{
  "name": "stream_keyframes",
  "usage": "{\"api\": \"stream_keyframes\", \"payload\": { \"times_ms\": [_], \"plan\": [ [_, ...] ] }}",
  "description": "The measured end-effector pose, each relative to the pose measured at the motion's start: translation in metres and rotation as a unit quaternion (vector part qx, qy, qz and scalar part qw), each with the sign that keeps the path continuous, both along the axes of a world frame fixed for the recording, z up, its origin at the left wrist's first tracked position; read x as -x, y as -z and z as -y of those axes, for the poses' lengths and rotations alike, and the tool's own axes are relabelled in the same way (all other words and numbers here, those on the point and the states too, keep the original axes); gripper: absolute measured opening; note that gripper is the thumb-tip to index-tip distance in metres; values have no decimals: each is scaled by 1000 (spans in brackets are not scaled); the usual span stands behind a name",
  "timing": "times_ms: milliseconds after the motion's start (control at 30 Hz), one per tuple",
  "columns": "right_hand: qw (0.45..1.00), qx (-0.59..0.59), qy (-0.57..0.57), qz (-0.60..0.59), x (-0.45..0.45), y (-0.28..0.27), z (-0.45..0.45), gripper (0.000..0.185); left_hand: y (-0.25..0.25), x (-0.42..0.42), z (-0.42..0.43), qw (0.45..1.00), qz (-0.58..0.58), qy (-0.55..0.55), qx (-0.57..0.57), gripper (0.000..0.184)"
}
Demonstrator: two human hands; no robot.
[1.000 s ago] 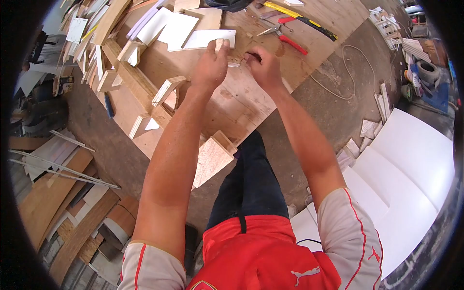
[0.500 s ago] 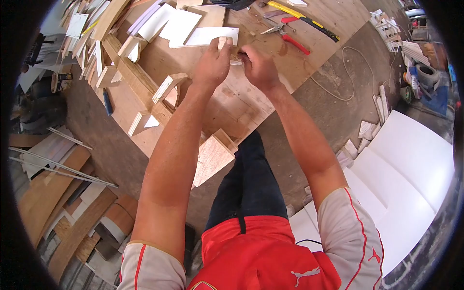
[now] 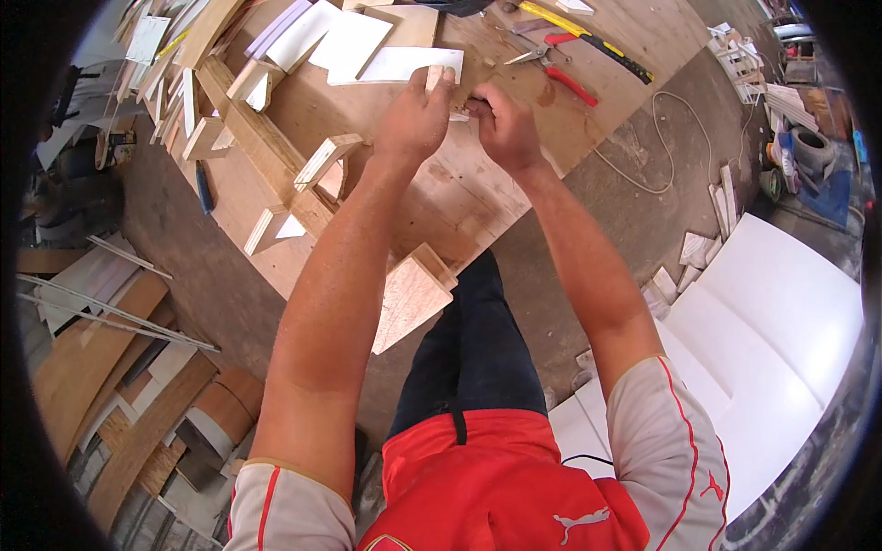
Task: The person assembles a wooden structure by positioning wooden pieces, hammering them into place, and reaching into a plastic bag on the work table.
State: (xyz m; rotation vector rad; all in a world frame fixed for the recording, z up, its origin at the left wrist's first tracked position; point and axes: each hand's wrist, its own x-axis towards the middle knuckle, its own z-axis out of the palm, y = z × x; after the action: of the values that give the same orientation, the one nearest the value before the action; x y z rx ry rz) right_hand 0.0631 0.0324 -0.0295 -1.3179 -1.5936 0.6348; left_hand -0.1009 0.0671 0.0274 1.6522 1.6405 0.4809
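My left hand is closed round a small pale wooden block, whose end sticks up between thumb and fingers. Close beside it, my right hand is pinched shut at the fingertips; whatever it grips is too small and hidden to name. Both hands are over the plywood tabletop. Just beyond them lies a white board strip. To the right of the strip rest red-handled pliers.
A yellow-and-black tool lies at the far edge. Left of my arms runs a long wooden piece with several short blocks along it. A wooden block sits at the near corner. White sheets lean at right; scrap boards lie at left.
The view has shifted slightly, moving the table and tools a little to the right in the picture. Both hands keep their closed grips close together, with the wooden block still in the left.
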Motion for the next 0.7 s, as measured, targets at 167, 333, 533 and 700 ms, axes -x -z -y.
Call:
{"api": "stream_keyframes", "payload": {
  "times_ms": [167, 333, 533, 700],
  "plan": [
    [1000, -9, 12, 27, -2, -9, 5, 15, -3, -1, 1, 1000, -10, -6, -1, 79],
    [1000, -24, 7, 16, -4, -2, 6, 14, -3, -3, 1, 1000, -10, -11, 12, 79],
    [998, -42, 27, 28, -1, 8, 5, 19, 2, -2, -2, 1000, 5, -4, 25, 80],
    [997, -66, 20, 13, 3, 9, 3, 19, -3, -2, 1, 1000, -5, -7, 9, 81]
  ]
}}
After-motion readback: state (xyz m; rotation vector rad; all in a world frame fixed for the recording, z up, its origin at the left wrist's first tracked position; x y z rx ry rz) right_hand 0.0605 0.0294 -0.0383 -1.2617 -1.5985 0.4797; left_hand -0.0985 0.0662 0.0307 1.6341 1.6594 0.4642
